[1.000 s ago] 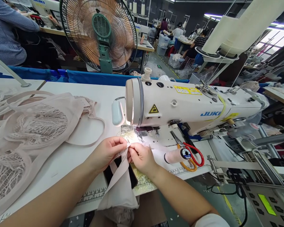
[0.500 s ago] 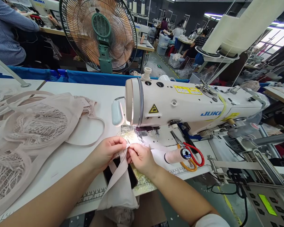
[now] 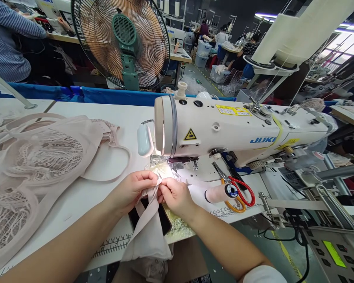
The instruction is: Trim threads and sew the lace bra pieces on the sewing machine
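Observation:
A pale pink bra (image 3: 152,232) hangs over the table's front edge, its upper band pinched between both hands. My left hand (image 3: 135,188) is closed on the fabric, thumb against fingers. Right beside it my right hand (image 3: 177,196) is closed on the same fabric, fingertips almost touching the left ones. Both are just in front of the lit needle area of a white sewing machine (image 3: 206,125). Under the fabric lies a dark phone-like slab (image 3: 164,220), partly covered. A narrow pale strip runs from the right hand towards the right.
More pale pink lace bras (image 3: 50,153) are heaped on the left of the white table (image 3: 85,204). To the right lie a thread spool (image 3: 220,193) and scissors (image 3: 243,190). A large fan (image 3: 124,43) stands behind. A metal tape feeder (image 3: 283,206) is at the far right.
Both hands keep their pinch on the bra in nearly the same place. The whole view has shifted very slightly; nothing was taken up or let go.

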`<state>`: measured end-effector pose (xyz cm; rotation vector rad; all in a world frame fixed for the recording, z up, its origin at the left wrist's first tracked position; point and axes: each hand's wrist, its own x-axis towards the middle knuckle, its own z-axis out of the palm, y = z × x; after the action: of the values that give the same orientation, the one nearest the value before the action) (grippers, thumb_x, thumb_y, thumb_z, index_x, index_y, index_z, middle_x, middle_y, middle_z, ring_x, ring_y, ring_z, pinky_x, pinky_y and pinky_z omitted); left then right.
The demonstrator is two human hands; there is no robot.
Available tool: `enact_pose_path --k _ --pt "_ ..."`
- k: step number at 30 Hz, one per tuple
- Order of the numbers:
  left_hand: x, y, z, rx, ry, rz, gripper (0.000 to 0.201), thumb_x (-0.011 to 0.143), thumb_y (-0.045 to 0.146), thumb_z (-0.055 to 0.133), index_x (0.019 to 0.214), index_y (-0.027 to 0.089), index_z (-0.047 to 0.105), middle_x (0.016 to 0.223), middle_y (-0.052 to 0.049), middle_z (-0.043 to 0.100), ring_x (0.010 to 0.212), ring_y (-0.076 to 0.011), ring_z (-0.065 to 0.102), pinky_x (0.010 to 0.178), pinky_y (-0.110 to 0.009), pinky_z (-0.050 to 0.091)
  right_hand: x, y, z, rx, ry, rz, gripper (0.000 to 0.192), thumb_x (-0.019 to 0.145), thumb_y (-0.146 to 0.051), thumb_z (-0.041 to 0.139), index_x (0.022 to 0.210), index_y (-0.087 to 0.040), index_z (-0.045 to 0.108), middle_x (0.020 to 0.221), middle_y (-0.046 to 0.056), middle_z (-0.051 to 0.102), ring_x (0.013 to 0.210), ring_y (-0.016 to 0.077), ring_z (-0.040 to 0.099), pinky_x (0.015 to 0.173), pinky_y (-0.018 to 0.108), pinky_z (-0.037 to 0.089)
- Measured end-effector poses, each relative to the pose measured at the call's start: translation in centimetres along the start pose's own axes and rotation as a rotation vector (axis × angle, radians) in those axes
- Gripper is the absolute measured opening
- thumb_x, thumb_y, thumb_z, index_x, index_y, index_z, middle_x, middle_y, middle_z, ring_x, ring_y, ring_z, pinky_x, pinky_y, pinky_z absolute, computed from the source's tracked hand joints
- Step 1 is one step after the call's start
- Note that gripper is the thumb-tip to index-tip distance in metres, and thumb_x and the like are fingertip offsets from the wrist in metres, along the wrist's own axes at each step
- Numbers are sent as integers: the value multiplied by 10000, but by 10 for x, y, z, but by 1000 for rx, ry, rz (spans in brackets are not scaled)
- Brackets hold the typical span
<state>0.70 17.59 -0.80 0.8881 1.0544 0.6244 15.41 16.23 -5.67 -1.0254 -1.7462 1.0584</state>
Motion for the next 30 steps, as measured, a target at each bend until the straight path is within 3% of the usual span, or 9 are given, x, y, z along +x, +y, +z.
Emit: enact_pose_path --k 12,30 --pt "0 4 -2 -78 -12 -32 189 665 244 573 627 104 453 592 -45 578 595 -173 590 539 -213 411 0 4 -2 16 -29 -80 173 796 -83 399 784 -161 552 655 -5 548 543 71 559 577 187 485" --pt "-1 7 -2 -91 -62 -60 184 648 230 580 603 98 460 612 -86 594 622 -199 598 549 -232 421 0 5 -4 -16 -36 -129 186 813 -109 389 798 -162 566 656 6 549 548 76 553 576 191 485"
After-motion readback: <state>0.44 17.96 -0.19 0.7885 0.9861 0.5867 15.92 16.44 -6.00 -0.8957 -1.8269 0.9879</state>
